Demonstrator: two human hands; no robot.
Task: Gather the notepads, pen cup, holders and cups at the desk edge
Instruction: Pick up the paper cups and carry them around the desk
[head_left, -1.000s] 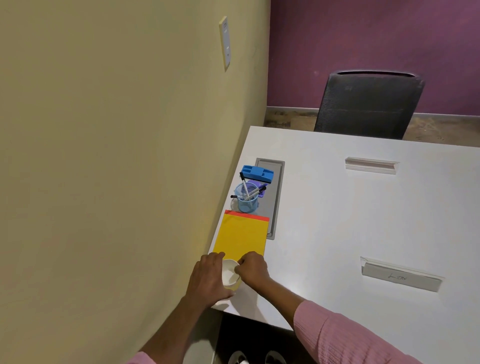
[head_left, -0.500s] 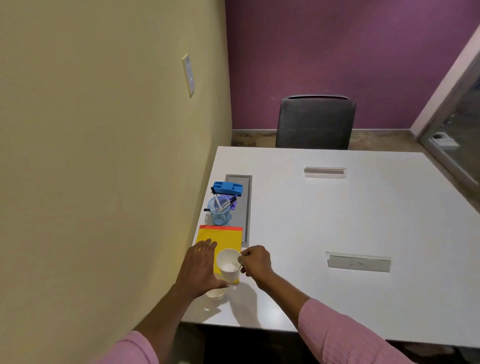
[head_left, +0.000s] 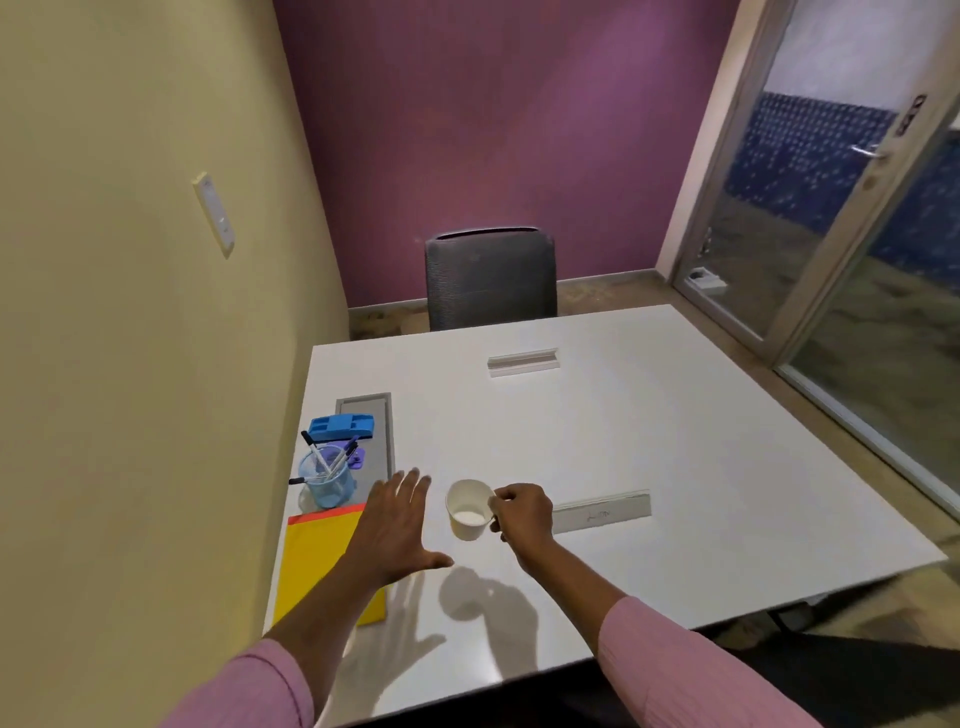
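My right hand (head_left: 522, 514) grips a white paper cup (head_left: 469, 509) by its rim and holds it above the white desk (head_left: 649, 441), its shadow falling below. My left hand (head_left: 397, 525) hovers flat with fingers spread, just left of the cup, over the right edge of a yellow notepad with an orange top strip (head_left: 317, 561). Behind the notepad stands a clear blue pen cup (head_left: 326, 480) with several pens. A blue holder (head_left: 341, 427) lies further back by the wall, and a small purple item (head_left: 358, 458) sits beside the pen cup.
A grey cable tray (head_left: 371, 415) is set into the desk along the yellow wall. Two flat grey slots (head_left: 522, 359) (head_left: 602, 513) lie in the desktop. A dark office chair (head_left: 491, 278) stands at the far side. A glass door (head_left: 841, 234) is at the right.
My right hand has lifted the white cup and carried it right, away from the notepad. My left hand let go and spread open. The view swung right.
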